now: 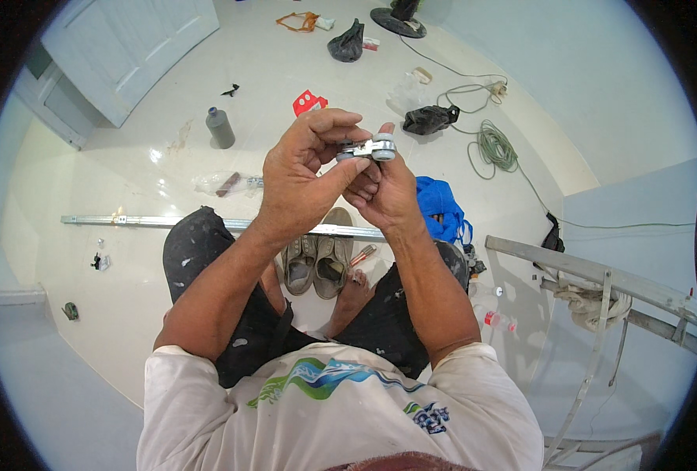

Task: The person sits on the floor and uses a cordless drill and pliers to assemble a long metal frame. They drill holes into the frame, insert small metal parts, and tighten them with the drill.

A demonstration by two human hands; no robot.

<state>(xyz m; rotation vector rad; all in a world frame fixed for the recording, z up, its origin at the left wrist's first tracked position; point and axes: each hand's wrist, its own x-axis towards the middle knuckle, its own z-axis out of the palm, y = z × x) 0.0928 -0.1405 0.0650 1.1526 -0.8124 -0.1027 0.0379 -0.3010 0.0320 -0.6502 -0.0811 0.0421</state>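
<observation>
Between my two hands, held up in front of me, is a small metal roller bracket (pixel 368 147) with grey wheels, which looks like a sliding-door roller. My left hand (pixel 305 169) pinches its left end between thumb and fingers. Around its right end close the fingers of my right hand (pixel 388 192), with the thumb up behind the wheels; part of that grip is hidden. Below, a long metal track (pixel 156 222) lies across the floor, passing behind my forearms. A pair of worn shoes (pixel 317 263) and a screwdriver (pixel 363 255) with a reddish handle lie between my legs.
A grey bottle (pixel 220 128) stands at the far left, near a white door (pixel 133 51). Black bags (pixel 431 119), a coiled cable (pixel 496 147) and a blue bag (pixel 440 208) lie ahead and right. A metal ladder (pixel 600 282) leans close on my right.
</observation>
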